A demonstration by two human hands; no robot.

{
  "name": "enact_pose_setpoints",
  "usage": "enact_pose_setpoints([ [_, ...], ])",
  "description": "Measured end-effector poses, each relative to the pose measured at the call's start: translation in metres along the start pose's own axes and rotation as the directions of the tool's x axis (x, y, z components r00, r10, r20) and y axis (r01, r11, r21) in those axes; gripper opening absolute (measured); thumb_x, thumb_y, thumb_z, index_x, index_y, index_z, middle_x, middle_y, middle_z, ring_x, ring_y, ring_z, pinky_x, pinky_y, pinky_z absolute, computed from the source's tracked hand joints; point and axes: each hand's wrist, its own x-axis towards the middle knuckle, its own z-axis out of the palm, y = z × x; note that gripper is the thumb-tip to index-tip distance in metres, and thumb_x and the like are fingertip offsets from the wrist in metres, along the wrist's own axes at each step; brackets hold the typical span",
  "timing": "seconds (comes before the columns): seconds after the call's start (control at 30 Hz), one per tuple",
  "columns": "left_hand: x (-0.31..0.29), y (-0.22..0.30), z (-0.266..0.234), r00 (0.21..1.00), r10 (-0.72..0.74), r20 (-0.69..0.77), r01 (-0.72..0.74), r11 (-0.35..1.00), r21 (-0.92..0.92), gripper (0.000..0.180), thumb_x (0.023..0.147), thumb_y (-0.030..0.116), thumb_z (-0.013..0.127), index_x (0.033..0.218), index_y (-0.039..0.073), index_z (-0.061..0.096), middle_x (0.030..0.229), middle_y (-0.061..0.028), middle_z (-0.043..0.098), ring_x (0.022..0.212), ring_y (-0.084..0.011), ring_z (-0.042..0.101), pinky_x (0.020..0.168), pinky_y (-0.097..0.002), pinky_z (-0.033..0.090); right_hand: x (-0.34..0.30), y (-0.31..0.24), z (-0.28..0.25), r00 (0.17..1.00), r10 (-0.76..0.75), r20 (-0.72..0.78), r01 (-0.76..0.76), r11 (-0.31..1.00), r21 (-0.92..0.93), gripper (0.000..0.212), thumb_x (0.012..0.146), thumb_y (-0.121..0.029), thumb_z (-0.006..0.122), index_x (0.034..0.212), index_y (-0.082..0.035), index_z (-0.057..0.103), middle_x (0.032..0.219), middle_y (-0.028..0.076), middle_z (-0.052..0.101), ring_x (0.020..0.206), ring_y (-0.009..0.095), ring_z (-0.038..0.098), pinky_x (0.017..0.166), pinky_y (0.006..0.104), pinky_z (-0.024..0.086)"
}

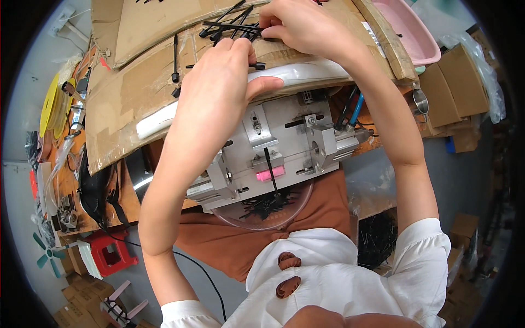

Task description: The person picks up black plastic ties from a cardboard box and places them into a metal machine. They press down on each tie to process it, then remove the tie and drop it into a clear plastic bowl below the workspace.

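Several thin black rods with thick capped ends (234, 27) lie in a loose pile on a cardboard sheet at the top. My left hand (219, 76) reaches over the pile's near side, fingers curled round a black rod whose capped end (257, 65) sticks out to the right. Its thumb points away to the right, and the fingertips are hidden. At the pile's right side my right hand (295, 27) pinches the end of another black rod between thumb and fingers. A single rod (175, 59) lies apart, left of my left hand.
Below the cardboard (123, 128) sits a metal fixture (284, 139) with a pink piece (270, 173) and an upright black rod (269, 164). A clear bowl (303, 205) of black rods rests at my lap. A pink basket (418, 38) stands far right; a red stool (109, 254) is lower left.
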Motion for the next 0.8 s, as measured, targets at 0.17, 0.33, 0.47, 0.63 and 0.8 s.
enact_pose_setpoints([
  [0.17,-0.024,0.009,-0.036,0.99,-0.067,-0.125,0.042,0.98,-0.194,0.021,0.079,0.015,0.073,0.09,0.002,0.061,0.076,-0.0031,0.048,0.069,-0.0127,0.043,0.064,-0.0274,0.039,-0.002,0.001,0.005,0.998,0.013,0.061,-0.021,0.991,0.136,0.021,0.08,-0.012,0.065,0.097,0.0,0.06,0.081,0.018,0.064,0.072,0.034,0.062,0.068,0.0416,0.049],
  [0.33,-0.118,0.042,-0.021,0.935,-0.149,-0.321,0.095,0.979,-0.178,0.036,0.064,-0.014,0.071,0.097,0.001,0.065,0.089,-0.0102,0.063,0.081,-0.0236,0.058,0.068,-0.0321,0.048,-0.041,0.003,-0.047,0.934,0.356,-0.044,-0.24,0.712,0.66,0.02,0.09,-0.011,0.06,0.106,0.0,0.06,0.077,0.007,0.063,0.066,0.011,0.059,0.057,0.0235,0.046],
  [0.47,-0.183,0.077,0.037,0.98,-0.183,-0.076,0.174,0.979,-0.109,0.068,0.068,-0.007,0.071,0.132,-0.006,0.049,0.095,-0.0122,0.058,0.081,-0.0248,0.053,0.072,-0.0338,0.046,-0.073,-0.011,-0.054,0.932,0.363,0.012,-0.131,0.306,0.943,0.021,0.095,-0.012,0.055,0.107,0.004,0.059,0.08,0.007,0.063,0.068,0.008,0.058,0.056,0.0184,0.045],
  [0.63,-0.181,0.095,0.073,0.962,-0.271,0.028,0.272,0.96,-0.072,0.073,0.068,-0.011,0.069,0.136,-0.006,0.042,0.094,-0.0113,0.054,0.083,-0.0274,0.049,0.074,-0.0378,0.044,-0.103,-0.036,-0.063,0.843,0.534,-0.074,-0.099,0.288,0.953,0.018,0.09,-0.006,0.059,0.103,0.005,0.058,0.08,0.012,0.063,0.068,0.012,0.058,0.054,0.0225,0.045],
  [0.8,-0.179,0.092,0.079,0.957,-0.285,0.058,0.285,0.958,0.006,0.073,0.072,-0.007,0.068,0.139,-0.005,0.039,0.096,-0.0112,0.053,0.087,-0.0285,0.049,0.075,-0.0385,0.044,-0.13,-0.07,-0.042,0.814,0.481,-0.326,-0.039,0.604,0.796,0.02,0.09,-0.008,0.062,0.107,0.0,0.056,0.088,0.015,0.065,0.07,0.013,0.055,0.051,0.017,0.041],
])
